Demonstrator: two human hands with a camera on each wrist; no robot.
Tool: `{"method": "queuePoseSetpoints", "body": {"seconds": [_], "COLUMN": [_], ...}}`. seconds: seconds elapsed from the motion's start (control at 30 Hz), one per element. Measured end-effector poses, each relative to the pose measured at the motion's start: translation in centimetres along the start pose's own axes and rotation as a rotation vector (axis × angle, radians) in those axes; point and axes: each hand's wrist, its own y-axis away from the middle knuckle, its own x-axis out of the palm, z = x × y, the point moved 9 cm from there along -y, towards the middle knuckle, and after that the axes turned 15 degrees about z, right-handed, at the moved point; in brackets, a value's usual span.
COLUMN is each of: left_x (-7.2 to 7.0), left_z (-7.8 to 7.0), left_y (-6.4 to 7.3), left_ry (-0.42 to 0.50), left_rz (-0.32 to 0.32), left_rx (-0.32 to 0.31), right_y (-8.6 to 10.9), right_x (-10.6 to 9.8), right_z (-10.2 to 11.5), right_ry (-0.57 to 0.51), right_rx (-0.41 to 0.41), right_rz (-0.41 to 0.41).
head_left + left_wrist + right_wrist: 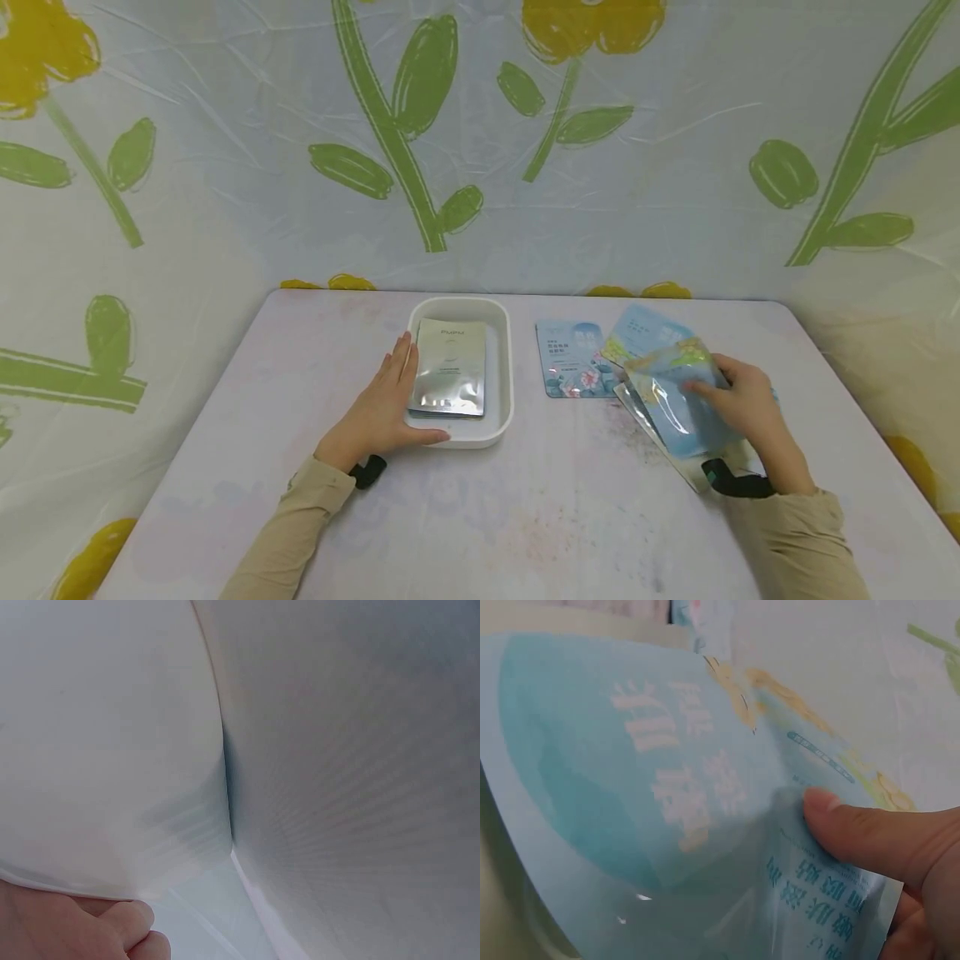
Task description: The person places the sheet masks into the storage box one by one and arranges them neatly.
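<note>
My right hand (748,402) pinches a blue face mask sachet (672,406) with yellow-green print along one end, thumb on its face. The right wrist view shows this sachet bent, with white lettering. Beneath it lie another blue sachet (643,327) and a pale silvery one (693,475), both partly covered. My left hand (378,410) rests against the left side of a white plastic tray (509,375), fingers stretched along the rim and thumb at the front corner. Inside the tray, a pale gold-silver mask sachet (452,367) lies on top of others.
A blue sachet with pink flowers (573,360) lies flat between the tray and the right-hand pile. The pale table (480,533) has its far edge just behind the tray. A flower-printed sheet (247,167) hangs at the back and sides.
</note>
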Motion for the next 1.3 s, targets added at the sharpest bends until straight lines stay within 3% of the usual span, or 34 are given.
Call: {"method": "queuePoseSetpoints", "body": {"seconds": [0.53, 0.73, 0.9, 1.13, 1.3], "left_x": [-0.1, 0.3, 0.3, 0.0, 0.0], "left_z": [0.0, 0.2, 0.2, 0.0, 0.0], "left_y": [0.1, 0.0, 0.0, 0.0, 0.1], "left_ry": [0.003, 0.008, 0.012, 0.007, 0.002], "left_rz": [0.005, 0.022, 0.021, 0.007, 0.007], "left_rx": [-0.003, -0.013, -0.019, -0.005, 0.001], "right_y": [-0.6, -1.1, -1.8, -2.8, -3.8], "right_x": [-1.0, -0.1, 0.4, 0.7, 1.8], "right_z": [2.0, 2.6, 3.4, 5.0, 6.1], "right_ry": [-0.078, -0.267, -0.423, -0.457, -0.569], "right_rx": [0.067, 0.104, 0.061, 0.017, 0.023], "right_rz": [0.041, 0.098, 0.086, 0.006, 0.039]}}
